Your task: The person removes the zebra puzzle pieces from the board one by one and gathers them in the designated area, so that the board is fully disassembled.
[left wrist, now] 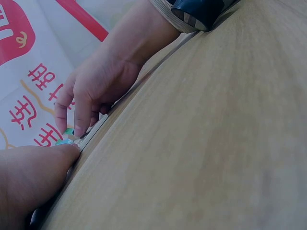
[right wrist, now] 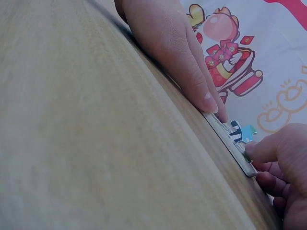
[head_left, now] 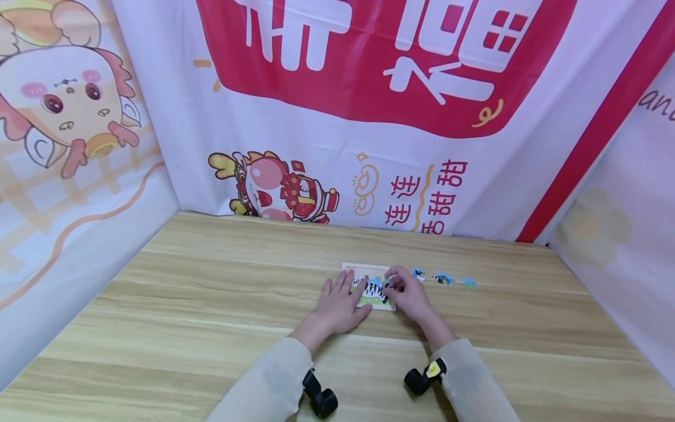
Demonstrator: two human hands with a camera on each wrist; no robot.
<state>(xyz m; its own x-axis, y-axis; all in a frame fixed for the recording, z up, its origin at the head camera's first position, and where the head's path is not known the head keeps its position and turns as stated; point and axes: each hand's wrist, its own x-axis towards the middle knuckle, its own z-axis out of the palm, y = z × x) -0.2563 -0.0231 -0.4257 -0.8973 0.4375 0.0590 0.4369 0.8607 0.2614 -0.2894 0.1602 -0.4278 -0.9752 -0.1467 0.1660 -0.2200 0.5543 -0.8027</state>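
Note:
A small wooden puzzle board (head_left: 369, 267) with a pale rim lies on the table, with a black-and-white zebra picture (head_left: 373, 291) on green and blue partly filling it. My left hand (head_left: 338, 306) rests on the board's left side, fingers spread and fairly straight. At the board's right side, my right hand (head_left: 412, 299) pinches a small puzzle piece (right wrist: 248, 156) between thumb and fingers, low over the board; green and dark colours show on it. Fingers hide much of the piece, and whether it touches the board I cannot tell.
Three loose puzzle pieces lie in a row right of the board: one near the right hand (head_left: 419, 274), a middle piece (head_left: 443, 278) and a blue-green piece (head_left: 469, 283). The wood-grain table (head_left: 211, 293) meets a printed cloth (head_left: 337, 152) behind.

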